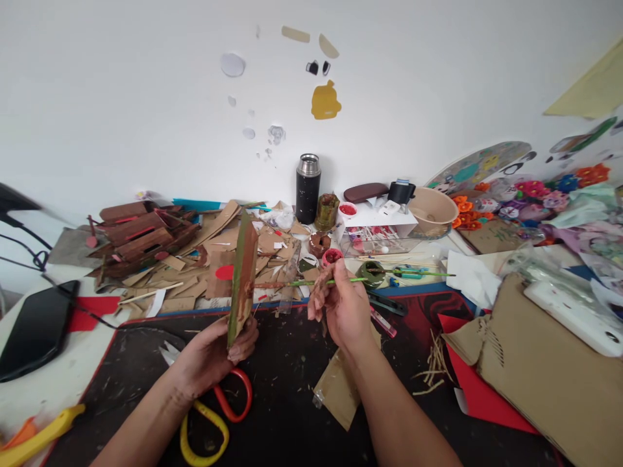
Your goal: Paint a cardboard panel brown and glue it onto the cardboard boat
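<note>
Upright in my left hand [217, 353] is a flat cardboard piece [243, 275], painted brown on its face and green along its edge. My right hand [343, 308] is closed round a thin green paintbrush [304, 283], whose brown-stained end points left at the cardboard's face. Brown paint marks my right fingers. Below my left hand lie scissors [204, 431] with one yellow and one red handle. Behind my right hand stand small pots of red paint [332, 257] and green paint [372, 274], the latter with a brush across it.
Cardboard scraps [195, 285] and brown painted models [141, 237] fill the back left. A black bottle [308, 191] stands near the wall. Farther right are a beige bowl [433, 209], craft flowers [535, 189] and a large cardboard sheet [549, 383]. A black phone [39, 327] lies at left.
</note>
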A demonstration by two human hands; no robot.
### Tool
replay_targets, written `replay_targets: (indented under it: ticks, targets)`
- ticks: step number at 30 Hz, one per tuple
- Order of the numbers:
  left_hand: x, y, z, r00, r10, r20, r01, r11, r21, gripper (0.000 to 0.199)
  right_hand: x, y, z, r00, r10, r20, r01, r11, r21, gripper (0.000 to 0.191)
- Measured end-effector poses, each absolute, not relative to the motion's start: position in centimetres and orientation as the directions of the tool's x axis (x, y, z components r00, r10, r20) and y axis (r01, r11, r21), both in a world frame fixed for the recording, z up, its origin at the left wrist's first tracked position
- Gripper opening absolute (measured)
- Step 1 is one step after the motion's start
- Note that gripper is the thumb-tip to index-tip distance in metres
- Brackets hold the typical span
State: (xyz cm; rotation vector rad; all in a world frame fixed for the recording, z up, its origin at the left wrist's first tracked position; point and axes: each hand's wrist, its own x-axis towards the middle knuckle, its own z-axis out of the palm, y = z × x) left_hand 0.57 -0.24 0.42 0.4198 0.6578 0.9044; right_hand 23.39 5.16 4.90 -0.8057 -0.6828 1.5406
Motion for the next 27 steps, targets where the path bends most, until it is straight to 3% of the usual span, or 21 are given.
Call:
replay_targets:
  ticks: [15, 27]
  targets:
    - [0.5, -0.2, 0.2, 0.435, 0.831, -0.347, -0.599, 0.555, 0.577, 0.034, 22.9, 5.0, 3.5, -0.178, 0.982, -0.067, -0.549, -0.156, -0.821, 0.056]
    - [0.6, -0.2, 0.3, 0.423, 0.839, -0.341, -0.616, 0.543, 0.571, 0.031, 23.1, 5.2, 4.9, -0.027, 0.994, -0.109, -0.591, -0.104, -0.8, 0.053]
